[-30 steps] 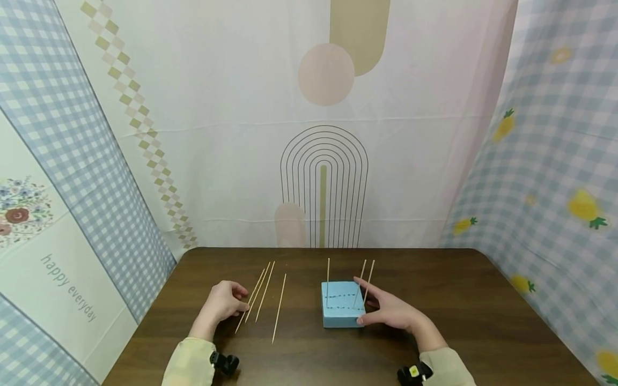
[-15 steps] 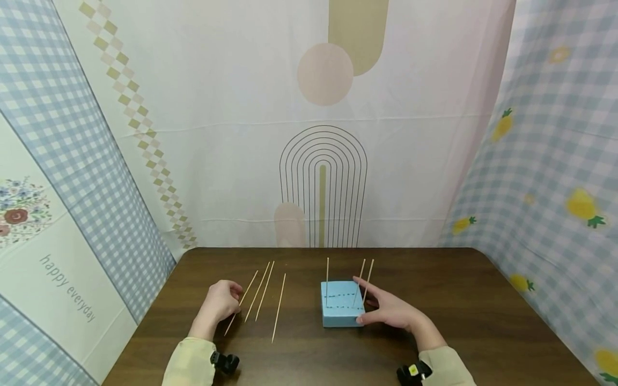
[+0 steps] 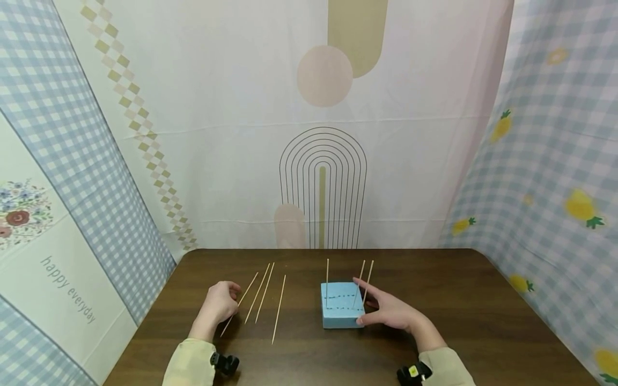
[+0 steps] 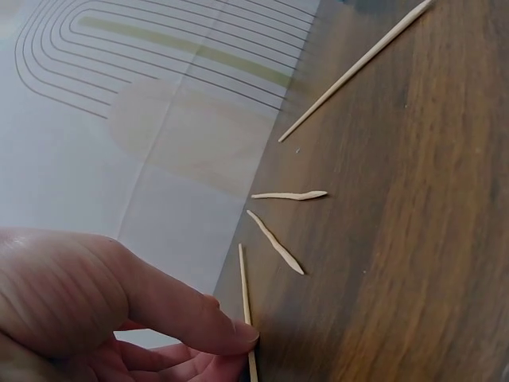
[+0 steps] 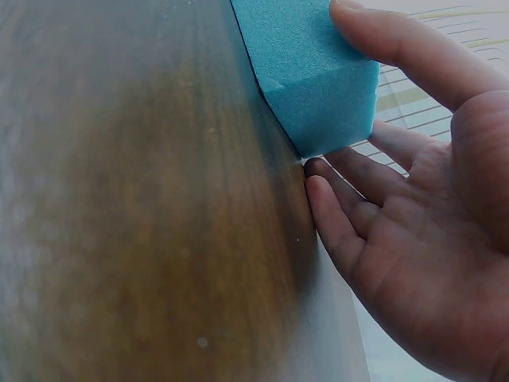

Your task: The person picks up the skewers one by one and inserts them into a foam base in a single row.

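Note:
On the table's left side, the left hand (image 3: pixel 220 303) pinches a thin wooden stick (image 3: pixel 248 288) between thumb and fingers; the left wrist view shows the thumb against this stick (image 4: pixel 245 282). Two sticks (image 3: pixel 265 292) lie just right of it, and another stick (image 3: pixel 278 310) lies farther right. The right hand (image 3: pixel 392 310) grips a light blue foam block (image 3: pixel 341 321) at its right side, thumb at the front corner and index finger at the back. Three sticks stand in the block, one at the left (image 3: pixel 328 279) and two at the right (image 3: pixel 369 279). Dark marks run in two rows across its top.
The brown wooden table (image 3: pixel 309 359) ends at a patterned cloth backdrop (image 3: pixel 232 177). Checked cloths hang at the left (image 3: pixel 92 139) and right (image 3: pixel 545 161).
The leftmost stick has shifted left, away from the two beside it, with the left hand drawing back slightly. The right hand and the block have stayed in place.

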`<state>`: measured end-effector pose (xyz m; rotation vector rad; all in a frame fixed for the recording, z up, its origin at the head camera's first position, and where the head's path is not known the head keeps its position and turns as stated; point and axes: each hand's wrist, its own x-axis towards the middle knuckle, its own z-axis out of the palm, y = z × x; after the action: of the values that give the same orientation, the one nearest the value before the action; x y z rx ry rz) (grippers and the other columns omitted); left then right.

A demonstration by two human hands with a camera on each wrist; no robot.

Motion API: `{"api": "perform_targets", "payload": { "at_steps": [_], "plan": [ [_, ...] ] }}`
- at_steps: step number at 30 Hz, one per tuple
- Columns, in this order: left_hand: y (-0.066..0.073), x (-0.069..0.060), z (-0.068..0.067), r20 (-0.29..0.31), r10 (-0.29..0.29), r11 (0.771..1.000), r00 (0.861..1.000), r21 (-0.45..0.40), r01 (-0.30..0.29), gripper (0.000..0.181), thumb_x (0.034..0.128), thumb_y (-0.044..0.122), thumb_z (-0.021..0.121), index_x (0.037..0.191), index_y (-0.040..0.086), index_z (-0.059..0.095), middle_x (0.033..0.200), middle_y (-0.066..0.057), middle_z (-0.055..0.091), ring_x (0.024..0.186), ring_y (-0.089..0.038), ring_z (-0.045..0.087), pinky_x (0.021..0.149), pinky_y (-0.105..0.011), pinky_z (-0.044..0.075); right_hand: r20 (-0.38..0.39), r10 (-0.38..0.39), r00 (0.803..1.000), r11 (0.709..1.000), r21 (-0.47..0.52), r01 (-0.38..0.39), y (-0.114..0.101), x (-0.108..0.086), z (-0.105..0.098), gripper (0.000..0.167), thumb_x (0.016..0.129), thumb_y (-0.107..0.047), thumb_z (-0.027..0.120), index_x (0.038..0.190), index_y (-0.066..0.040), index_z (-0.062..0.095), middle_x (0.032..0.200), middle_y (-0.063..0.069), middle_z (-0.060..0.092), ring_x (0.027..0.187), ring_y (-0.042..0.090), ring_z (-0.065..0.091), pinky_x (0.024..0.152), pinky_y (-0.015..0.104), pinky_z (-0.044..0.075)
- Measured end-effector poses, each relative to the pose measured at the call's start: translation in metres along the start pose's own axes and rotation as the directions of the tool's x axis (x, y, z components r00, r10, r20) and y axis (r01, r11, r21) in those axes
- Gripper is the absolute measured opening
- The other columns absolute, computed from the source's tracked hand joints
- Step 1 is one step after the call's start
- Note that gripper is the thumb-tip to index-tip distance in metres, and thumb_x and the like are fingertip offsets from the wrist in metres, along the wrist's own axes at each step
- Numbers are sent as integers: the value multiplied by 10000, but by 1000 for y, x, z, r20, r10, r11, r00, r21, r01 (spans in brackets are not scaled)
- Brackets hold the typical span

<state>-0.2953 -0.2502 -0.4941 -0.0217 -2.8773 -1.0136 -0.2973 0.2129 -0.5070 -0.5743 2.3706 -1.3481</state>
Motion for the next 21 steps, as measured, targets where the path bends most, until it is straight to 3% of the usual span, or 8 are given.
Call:
{"api": "perform_targets", "payload": {
  "at_steps": [10, 21],
  "plan": [
    [-2, 1, -5, -11, -7, 1000, 1000, -20, 7, 608, 580, -133, 696, 1177, -17, 719, 944, -153, 662, 845, -313, 610, 696, -401, 511, 2, 6, 1000, 1000, 12, -6, -1, -2, 0, 1045, 907, -282, 860, 1721, -161, 216, 1719, 292, 222, 1477, 537, 402, 1185, 664, 338],
    [3, 0, -16, -21, -42, 984, 999, -177, 38, 562, 689, -167, 710, 1238, -50, 682, 806, -82, 694, 676, -207, 618, 571, -338, 508, 0, -2, 1000, 1000, 6, 2, -1, 0, 0, 1047, 901, -286, 866, 1723, -191, 224, 1722, 278, 226, 1490, 508, 402, 1197, 635, 340]
  ]
}}
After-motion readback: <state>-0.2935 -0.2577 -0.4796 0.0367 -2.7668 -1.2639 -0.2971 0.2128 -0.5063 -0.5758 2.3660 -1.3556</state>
